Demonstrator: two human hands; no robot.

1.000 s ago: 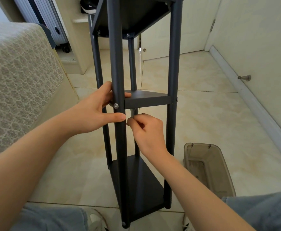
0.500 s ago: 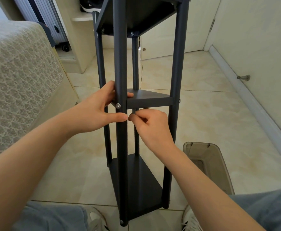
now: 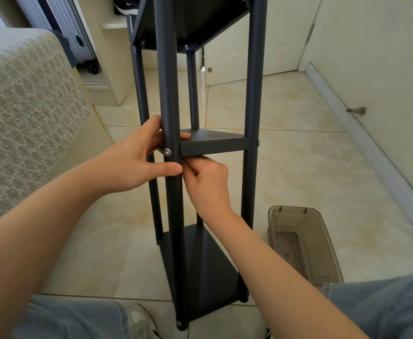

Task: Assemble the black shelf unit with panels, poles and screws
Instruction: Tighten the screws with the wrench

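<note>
Head view, mid-frame: the left hand [image 3: 136, 162] wraps the front pole [image 3: 173, 216], thumb pressed just under the screw [image 3: 167, 151]. The right hand [image 3: 207, 182], fingers curled together, pinches a small dark piece [image 3: 195, 173], too hidden to name, right beneath the middle panel [image 3: 212, 143]. I judge the left should brace pole against panel so the holes line up while the right turns in short, square strokes. The shelf unit [image 3: 207, 272] stands upright on the tiled floor [image 3: 298, 155] at centre frame, a plastic bin [image 3: 303, 243] at lower right.
</note>
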